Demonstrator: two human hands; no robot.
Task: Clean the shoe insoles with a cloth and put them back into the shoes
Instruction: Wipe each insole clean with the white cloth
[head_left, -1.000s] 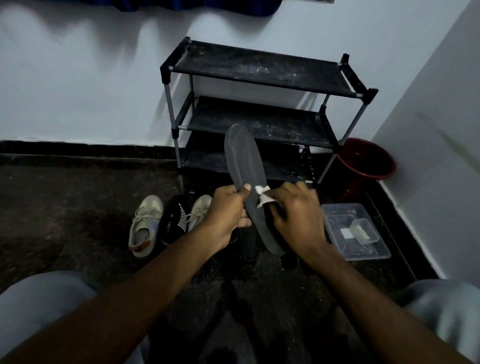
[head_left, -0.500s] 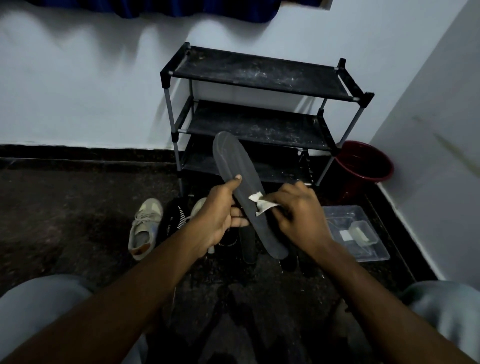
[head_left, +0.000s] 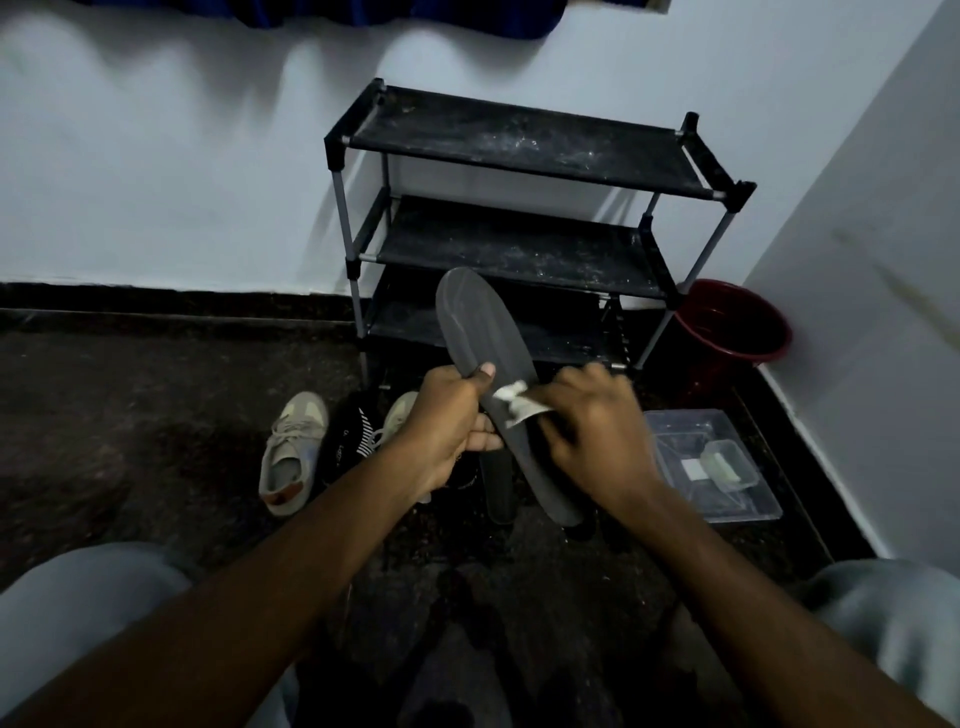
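A home's entry corner: a dusty black shoe rack (head_left: 524, 228) against the white wall, sneakers (head_left: 293, 452) on the dark floor before it, a red bucket (head_left: 730, 332) beside it.

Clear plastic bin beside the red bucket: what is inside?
Inside the clear bin lie a small clear container and a white square; the right arm hides its near-left corner.

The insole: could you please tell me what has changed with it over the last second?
The insole tipped its upper end slightly left and lower, and the white cloth slid a little down it under the right hand. Nothing was taken or released: the left hand still grips the insole, the right still pinches the cloth. The shoes, rack and bucket stayed put.
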